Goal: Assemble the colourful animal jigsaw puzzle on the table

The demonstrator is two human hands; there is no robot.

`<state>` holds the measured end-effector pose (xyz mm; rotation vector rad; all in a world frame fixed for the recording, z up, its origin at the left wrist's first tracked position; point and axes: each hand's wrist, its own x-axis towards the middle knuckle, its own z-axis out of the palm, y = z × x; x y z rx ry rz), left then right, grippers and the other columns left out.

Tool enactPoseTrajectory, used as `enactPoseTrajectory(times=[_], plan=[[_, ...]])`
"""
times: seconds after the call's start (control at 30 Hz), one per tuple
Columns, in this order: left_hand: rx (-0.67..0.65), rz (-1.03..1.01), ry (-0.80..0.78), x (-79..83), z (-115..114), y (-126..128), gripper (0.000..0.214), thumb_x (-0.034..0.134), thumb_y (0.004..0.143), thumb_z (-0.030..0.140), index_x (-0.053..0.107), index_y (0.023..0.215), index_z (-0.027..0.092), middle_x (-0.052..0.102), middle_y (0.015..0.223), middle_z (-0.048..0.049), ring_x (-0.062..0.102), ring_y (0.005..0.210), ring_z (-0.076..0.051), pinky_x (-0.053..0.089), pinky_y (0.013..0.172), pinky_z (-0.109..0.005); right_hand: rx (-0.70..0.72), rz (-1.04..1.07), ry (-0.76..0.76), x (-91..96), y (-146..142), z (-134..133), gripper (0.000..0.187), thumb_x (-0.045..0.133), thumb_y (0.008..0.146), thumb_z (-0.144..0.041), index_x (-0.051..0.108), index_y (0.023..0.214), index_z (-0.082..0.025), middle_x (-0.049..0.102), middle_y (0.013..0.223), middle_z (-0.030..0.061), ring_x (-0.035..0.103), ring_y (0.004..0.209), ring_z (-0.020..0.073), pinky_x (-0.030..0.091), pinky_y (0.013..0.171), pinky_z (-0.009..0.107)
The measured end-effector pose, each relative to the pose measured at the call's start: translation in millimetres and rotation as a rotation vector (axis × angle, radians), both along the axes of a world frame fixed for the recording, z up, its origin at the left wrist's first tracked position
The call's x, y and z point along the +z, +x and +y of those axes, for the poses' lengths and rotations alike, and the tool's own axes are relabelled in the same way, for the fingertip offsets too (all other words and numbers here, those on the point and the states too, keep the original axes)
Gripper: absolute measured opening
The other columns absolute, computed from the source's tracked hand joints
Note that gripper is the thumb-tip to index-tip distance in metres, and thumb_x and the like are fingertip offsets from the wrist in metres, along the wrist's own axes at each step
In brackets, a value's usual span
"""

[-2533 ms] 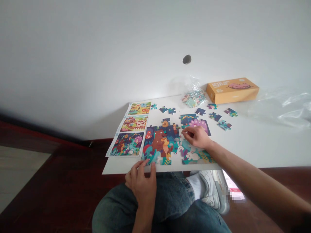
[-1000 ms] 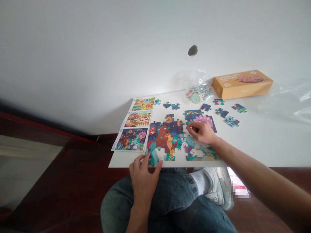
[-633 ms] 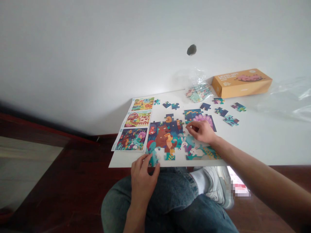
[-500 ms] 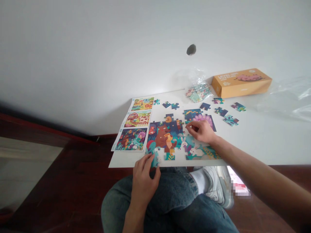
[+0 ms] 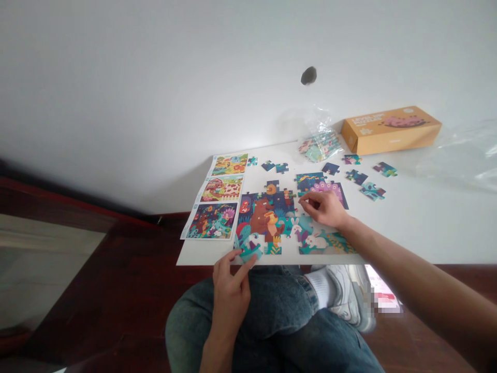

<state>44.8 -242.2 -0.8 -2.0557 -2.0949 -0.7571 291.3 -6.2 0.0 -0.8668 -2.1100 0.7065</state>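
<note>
A part-built jigsaw (image 5: 272, 217) with a bear and rabbits lies on the white table (image 5: 407, 228). My left hand (image 5: 229, 290) is at the table's near edge, fingers pinched on a teal puzzle piece (image 5: 248, 253) at the jigsaw's lower left corner. My right hand (image 5: 324, 207) rests on the jigsaw's upper middle, fingers curled and pressing on a piece beside the purple peacock section (image 5: 328, 189). Whether that hand grips the piece is unclear.
A sheet with three reference pictures (image 5: 217, 197) lies left of the jigsaw. Several loose pieces (image 5: 363, 178) are scattered behind it. A bag of pieces (image 5: 318, 145), an orange box (image 5: 390, 129) and clear plastic wrap (image 5: 466, 155) sit at the back. My crossed legs (image 5: 279, 321) are under the table's edge.
My left hand has shifted slightly along the near edge and now pinches the teal corner piece. My right hand has stayed on the jigsaw's upper middle. The view has tilted a little.
</note>
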Motion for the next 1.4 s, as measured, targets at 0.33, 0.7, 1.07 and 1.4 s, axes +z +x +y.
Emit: enactPoseTrajectory(times=[0.33, 0.7, 1.07, 1.4], plan=[[0.062, 0.018, -0.034, 5.3, 3, 1, 0.015, 0.062, 0.092, 0.022, 0.073, 0.102, 0.026, 0.064, 0.122, -0.0097, 0.061, 0.112, -0.027, 0.050, 0.094, -0.045, -0.001, -0.002, 0.011, -1.1, 1, 1, 0.023, 0.057, 0.089, -0.030, 0.073, 0.080, -0.017, 0.054, 0.049, -0.0026, 0.044, 0.043, 0.0094, 0.037, 0.049, 0.024], [-0.141, -0.067, -0.219, 23.1, 26, -18, 0.024, 0.060, 0.092, 0.024, 0.068, 0.114, 0.027, 0.063, 0.123, -0.0078, 0.058, 0.118, -0.025, 0.047, 0.098, -0.043, 0.003, 0.004, 0.022, 0.1, 1, 1, 0.022, 0.056, 0.089, -0.028, 0.072, 0.079, -0.016, 0.053, 0.049, -0.0030, 0.041, 0.042, 0.0085, 0.035, 0.048, 0.025], [-0.199, -0.013, -0.275, 23.1, 33, -25, 0.037, 0.048, 0.093, 0.012, 0.068, 0.120, 0.027, 0.058, 0.133, -0.0094, 0.053, 0.126, -0.026, 0.045, 0.100, -0.044, -0.012, 0.001, 0.010, 1.5, 0, 1, 0.024, 0.057, 0.089, -0.030, 0.073, 0.078, -0.015, 0.054, 0.049, -0.0022, 0.042, 0.042, 0.0088, 0.035, 0.048, 0.025], [-0.196, -0.092, -0.171, 15.7, 26, -25, 0.037, 0.049, 0.094, 0.014, 0.065, 0.125, 0.028, 0.052, 0.138, -0.0104, 0.055, 0.123, -0.025, 0.048, 0.103, -0.044, -0.012, -0.014, 0.001, 0.9, 1, 1, 0.023, 0.057, 0.088, -0.028, 0.073, 0.080, -0.015, 0.054, 0.051, -0.0025, 0.043, 0.044, 0.0083, 0.035, 0.048, 0.024]])
